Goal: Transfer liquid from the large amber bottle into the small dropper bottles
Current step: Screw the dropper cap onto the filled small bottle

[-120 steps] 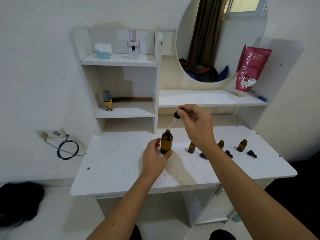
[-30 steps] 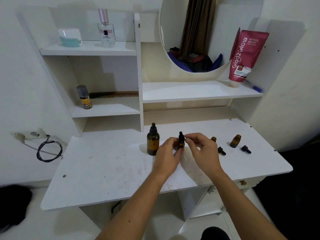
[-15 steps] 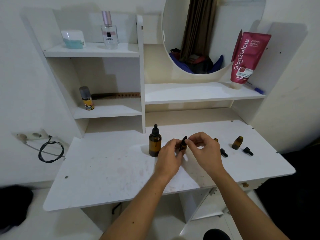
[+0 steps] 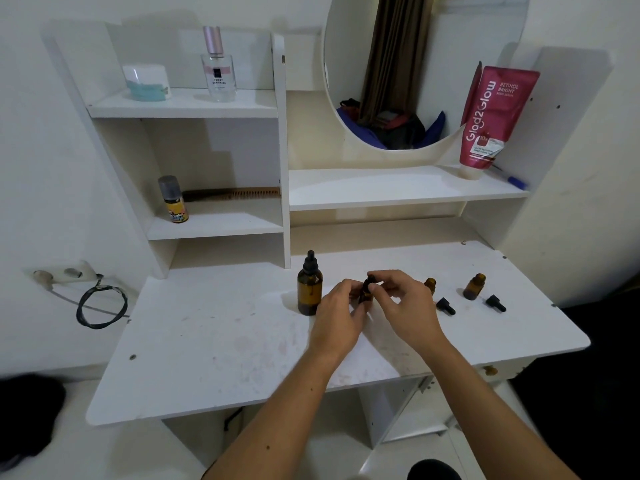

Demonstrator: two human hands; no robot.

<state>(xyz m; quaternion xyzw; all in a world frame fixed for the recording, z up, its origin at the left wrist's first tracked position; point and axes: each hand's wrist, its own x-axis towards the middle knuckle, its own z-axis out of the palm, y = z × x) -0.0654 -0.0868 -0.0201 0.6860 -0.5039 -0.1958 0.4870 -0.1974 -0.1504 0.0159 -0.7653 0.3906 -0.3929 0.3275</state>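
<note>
— From the head view, what could go wrong for us?

— Our left hand point(image 4: 337, 315) grips the small amber glass dropper bottle point(image 4: 366, 295) while our right hand point(image 4: 403, 303) pinches its black cap; a crooked thread would likely leak.

— And room?

— The capped large amber glass bottle point(image 4: 309, 289) stands just beside our left hand, an easy knock. The white desk point(image 4: 214, 344) lies open leftward, edges well apart.

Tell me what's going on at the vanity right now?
A person holds a small dropper bottle over the white tabletop, left hand steadying it, right hand at its black cap. The large amber bottle stands capped beside them. Two small bottles sit open to the right, their dropper caps lying loose.
</note>
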